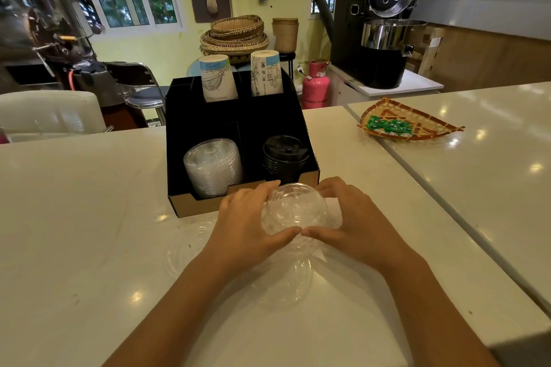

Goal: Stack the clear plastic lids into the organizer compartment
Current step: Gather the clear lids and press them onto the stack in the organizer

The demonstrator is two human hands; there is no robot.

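Head view — left hand [247, 217] and right hand [354, 217] clamped on clear lids [293, 211], just before organizer [190, 205].

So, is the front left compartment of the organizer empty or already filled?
Already filled: a stack of clear lids leans inside the organizer, reaching most of its front left compartment's height.

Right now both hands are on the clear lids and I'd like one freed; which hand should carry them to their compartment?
Probably the left hand. The clear lid stack sits in the organizer's front-left compartment, just beyond it. The right hand lies below the black lids and would cross over. The held lids sit between both.
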